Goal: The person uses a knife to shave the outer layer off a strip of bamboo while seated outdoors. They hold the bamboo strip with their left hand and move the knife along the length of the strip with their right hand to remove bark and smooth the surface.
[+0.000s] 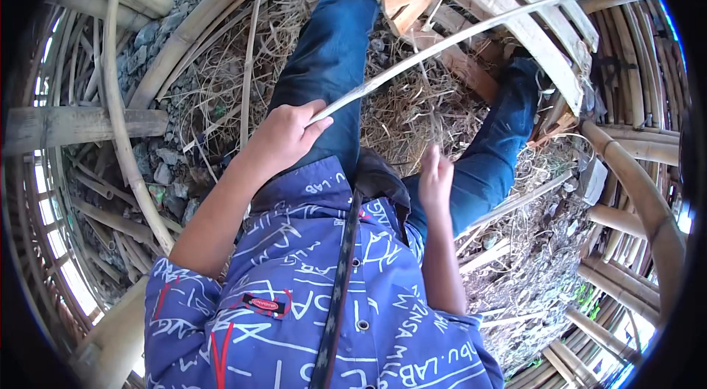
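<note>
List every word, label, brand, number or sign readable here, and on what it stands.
Shirt: white lettering and some red strokes across the blue cloth; wording not copied here.
Red oval patch on the shirt: lettering too small to read.
Wooden slats: faint pinkish marks, not readable as words.

The ground (515,293) is holding curly shavings (394,124); grey stones (168,157) are sitting there too. Pale strips (514,206) are lying about.

Strip (442,43) runs from L hand (283,135) up & R, across bench (541,50) in view; R hand (436,177) nr R leg (482,172); shavings (401,113) btwn R leg & L leg (324,58); stones (166,164) & poles (85,124) at far L.
</note>
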{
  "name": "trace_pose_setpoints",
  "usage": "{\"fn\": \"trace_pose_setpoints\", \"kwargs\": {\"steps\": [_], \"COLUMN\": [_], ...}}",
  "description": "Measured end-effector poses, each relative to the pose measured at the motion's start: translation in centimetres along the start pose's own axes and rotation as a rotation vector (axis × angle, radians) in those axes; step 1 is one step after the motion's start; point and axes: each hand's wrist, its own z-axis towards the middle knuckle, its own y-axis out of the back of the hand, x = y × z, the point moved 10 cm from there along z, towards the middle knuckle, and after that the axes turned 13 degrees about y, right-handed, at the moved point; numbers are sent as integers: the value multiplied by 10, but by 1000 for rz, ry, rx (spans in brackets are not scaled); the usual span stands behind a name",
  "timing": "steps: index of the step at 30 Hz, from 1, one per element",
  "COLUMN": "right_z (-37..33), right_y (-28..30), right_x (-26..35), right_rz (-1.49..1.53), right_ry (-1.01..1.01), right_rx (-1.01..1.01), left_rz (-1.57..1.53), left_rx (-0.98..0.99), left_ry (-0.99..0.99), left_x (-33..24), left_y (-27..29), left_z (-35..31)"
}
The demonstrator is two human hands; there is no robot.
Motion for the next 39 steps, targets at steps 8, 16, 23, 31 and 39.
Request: {"fn": "trace_pose_setpoints", "kwargs": {"steps": [8, 16, 23, 31, 39], "right_z": [-14, 16, 37, 55, 62], "right_y": [13, 11, -24, -29, -28], "right_x": [55, 111, 90, 89, 107], "right_rz": [197, 137, 144, -249, -414], "right_ry": [76, 200, 96, 169, 234], "right_rx": [-68, -4, 55, 159, 159], "left_rz": [173, 470, 423, 462, 457], "left_rx": [-84, -148, -123, -108, -38], "left_ry": [-42, -37, -84, -54, -63], "left_x": [-67, -73, -63, -53, -55], "left_y": [43, 35, 25, 23, 24], "left_z": [-10, -2, 12, 20, 24]}}
